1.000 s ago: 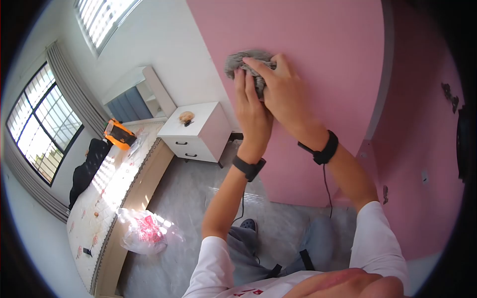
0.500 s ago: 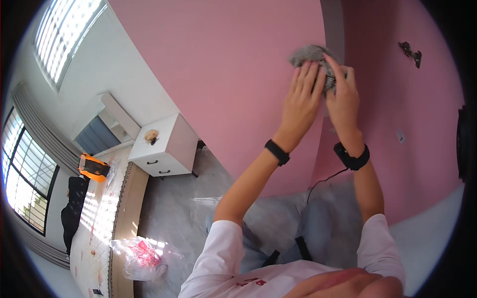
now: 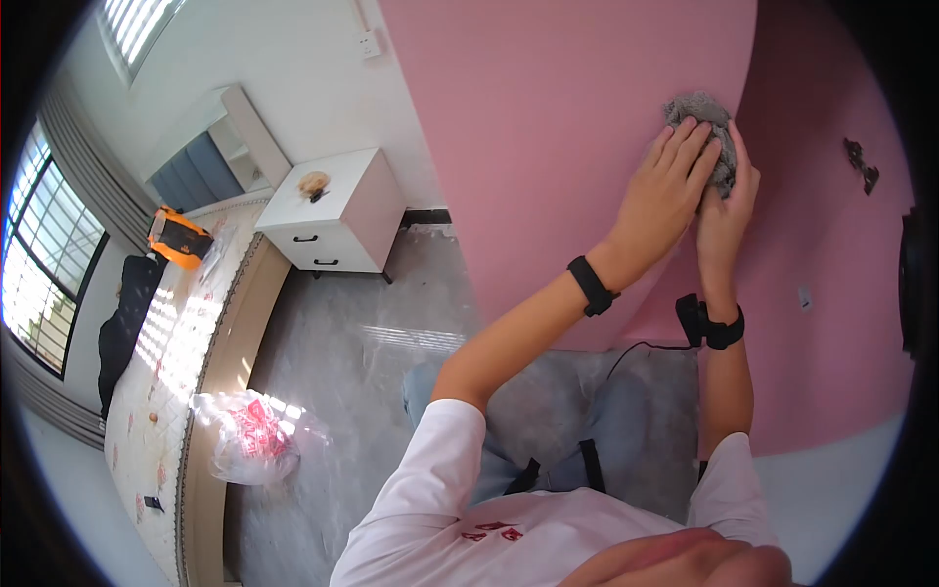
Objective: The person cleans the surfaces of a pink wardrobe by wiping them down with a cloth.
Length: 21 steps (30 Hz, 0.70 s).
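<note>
A grey fluffy cloth [image 3: 699,108] is bunched over the upright edge of a pink panel [image 3: 548,157]. My left hand [image 3: 675,181] presses the cloth from the panel's left face, its fingers stretched along it. From the other side of the edge, my right hand [image 3: 729,210] grips the same cloth, with its palm and part of its fingers hidden. Each wrist wears a black strap, and a thin black cable runs from the right one.
A white nightstand [image 3: 347,225] stands left of the panel. Further left is a bed [image 3: 147,391] with an orange-and-black object [image 3: 179,238] on it. A plastic bag [image 3: 256,440] lies beside the bed on the grey floor [image 3: 323,391]. Dark metal hardware [image 3: 861,166] is fixed at the right.
Both hands and the cloth appear further right in view, still at the panel's edge. The view has also shifted, showing more of the nightstand and floor.
</note>
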Tool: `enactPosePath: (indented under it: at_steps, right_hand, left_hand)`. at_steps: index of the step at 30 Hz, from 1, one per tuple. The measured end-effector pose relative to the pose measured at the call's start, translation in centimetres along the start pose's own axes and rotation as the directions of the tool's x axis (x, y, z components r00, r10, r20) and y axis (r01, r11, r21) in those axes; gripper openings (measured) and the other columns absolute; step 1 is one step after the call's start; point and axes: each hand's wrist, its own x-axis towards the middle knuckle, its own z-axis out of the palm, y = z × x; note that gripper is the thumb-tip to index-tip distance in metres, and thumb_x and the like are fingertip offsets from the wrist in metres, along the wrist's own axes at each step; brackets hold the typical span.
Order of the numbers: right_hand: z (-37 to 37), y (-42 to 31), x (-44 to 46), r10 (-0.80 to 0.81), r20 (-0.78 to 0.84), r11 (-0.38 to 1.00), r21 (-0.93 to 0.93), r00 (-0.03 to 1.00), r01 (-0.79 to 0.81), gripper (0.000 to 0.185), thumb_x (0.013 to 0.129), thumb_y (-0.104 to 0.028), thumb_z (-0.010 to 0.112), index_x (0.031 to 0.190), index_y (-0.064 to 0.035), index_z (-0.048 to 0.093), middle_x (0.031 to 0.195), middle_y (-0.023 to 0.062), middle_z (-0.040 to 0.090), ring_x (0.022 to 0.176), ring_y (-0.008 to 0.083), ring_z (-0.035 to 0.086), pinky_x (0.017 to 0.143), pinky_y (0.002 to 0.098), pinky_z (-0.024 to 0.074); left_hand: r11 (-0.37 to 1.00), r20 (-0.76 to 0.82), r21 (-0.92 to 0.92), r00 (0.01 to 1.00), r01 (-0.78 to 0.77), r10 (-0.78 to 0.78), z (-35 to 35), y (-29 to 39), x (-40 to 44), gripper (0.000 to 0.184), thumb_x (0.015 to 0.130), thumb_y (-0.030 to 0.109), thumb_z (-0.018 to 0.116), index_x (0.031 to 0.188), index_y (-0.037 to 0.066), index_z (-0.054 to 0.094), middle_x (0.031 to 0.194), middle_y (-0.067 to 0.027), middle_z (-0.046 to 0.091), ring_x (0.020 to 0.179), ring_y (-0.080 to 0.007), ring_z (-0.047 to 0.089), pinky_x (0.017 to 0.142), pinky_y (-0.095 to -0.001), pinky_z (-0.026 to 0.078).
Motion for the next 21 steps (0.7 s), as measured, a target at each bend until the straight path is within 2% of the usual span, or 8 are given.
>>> enactPosePath:
  at_steps: [3, 5, 8, 11, 14, 16, 21]
  right_hand:
    - [3.2, -1.1, -0.6, 0.037, 0.033, 0.999, 0.038, 0.999, -0.038, 0.057, 0.094, 0.001, 0.059, 0.148, -0.0185, 0.057, 0.128, 0.0152, 0.055, 0.115, 0.0298, 0.057, 0.1, 0.0394, 0.0469]
    - [5.3, -2.1, -1.4, -0.053, 0.024, 0.999, 0.005, 0.998, 0.053, 0.055, 0.094, 0.0, 0.06, 0.146, -0.0172, 0.059, 0.125, 0.016, 0.056, 0.113, 0.0296, 0.059, 0.099, 0.0388, 0.0477]
    - [7.6, -4.7, -2.7, -0.07, 0.063, 0.997, 0.046, 0.996, 0.067, 0.055, 0.094, 0.0, 0.06, 0.146, -0.0161, 0.059, 0.123, 0.0164, 0.057, 0.111, 0.0317, 0.06, 0.095, 0.0391, 0.0498]
    - [10.5, -6.4, -4.5, -0.108, 0.088, 0.993, 0.064, 0.99, 0.103, 0.056, 0.094, 0.001, 0.06, 0.147, -0.016, 0.058, 0.121, 0.017, 0.056, 0.108, 0.0326, 0.06, 0.093, 0.0397, 0.0506]
    - [13.4, -7.4, -7.1, -0.149, 0.108, 0.981, 0.142, 0.983, 0.133, 0.06, 0.09, 0.003, 0.061, 0.147, -0.0155, 0.058, 0.118, 0.0172, 0.055, 0.105, 0.0324, 0.061, 0.091, 0.0395, 0.051]
    - [15.2, -8.5, -8.3, -0.127, 0.167, 0.979, 0.182, 0.978, 0.096, 0.065, 0.086, 0.006, 0.062, 0.147, -0.0148, 0.058, 0.114, 0.0168, 0.054, 0.103, 0.0324, 0.06, 0.085, 0.0399, 0.0523]
    - [18.1, -11.1, -10.1, -0.137, 0.232, 0.973, 0.215, 0.963, 0.086, 0.071, 0.079, 0.007, 0.061, 0.145, -0.0177, 0.059, 0.11, 0.016, 0.052, 0.096, 0.0345, 0.063, 0.076, 0.0426, 0.0547]
  left_hand:
    - [0.998, -0.022, 0.067, 1.0, 0.013, -0.012, -2.0, -1.8, -1.0, 0.052, 0.087, 0.002, 0.064, 0.138, -0.002, 0.055, 0.147, -0.0193, 0.053, 0.142, -0.0367, 0.047, 0.12, -0.0507, 0.038]
    - [0.996, -0.046, 0.084, 0.998, 0.036, -0.032, -3.6, -3.0, -2.0, 0.051, 0.087, 0.002, 0.064, 0.137, -0.001, 0.057, 0.145, -0.0182, 0.055, 0.141, -0.0368, 0.049, 0.118, -0.0509, 0.04]
    - [0.985, -0.128, 0.142, 0.989, 0.096, -0.078, -5.8, -4.6, -3.4, 0.046, 0.087, 0.004, 0.065, 0.132, 0.0, 0.059, 0.142, -0.0166, 0.058, 0.137, -0.0378, 0.054, 0.113, -0.0504, 0.046]
    - [0.975, -0.184, 0.162, 0.975, 0.151, -0.121, -7.7, -6.5, -5.4, 0.045, 0.086, 0.004, 0.067, 0.131, 0.002, 0.06, 0.142, -0.0168, 0.058, 0.135, -0.0381, 0.055, 0.112, -0.0505, 0.047]
    - [0.965, -0.256, 0.166, 0.954, 0.201, -0.155, -9.3, -8.6, -8.3, 0.043, 0.086, 0.004, 0.067, 0.128, 0.003, 0.062, 0.138, -0.0164, 0.06, 0.133, -0.0381, 0.057, 0.112, -0.052, 0.047]
    - [0.954, -0.34, 0.187, 0.927, 0.234, -0.161, -10.0, -10.1, -9.6, 0.04, 0.086, 0.003, 0.067, 0.125, 0.004, 0.064, 0.135, -0.0162, 0.062, 0.132, -0.0384, 0.059, 0.11, -0.0534, 0.048]
    - [0.93, -0.357, 0.215, 0.911, 0.297, -0.208, -13.3, -11.7, -12.1, 0.04, 0.085, 0.001, 0.068, 0.125, 0.002, 0.064, 0.135, -0.0174, 0.062, 0.131, -0.0401, 0.059, 0.106, -0.0502, 0.05]
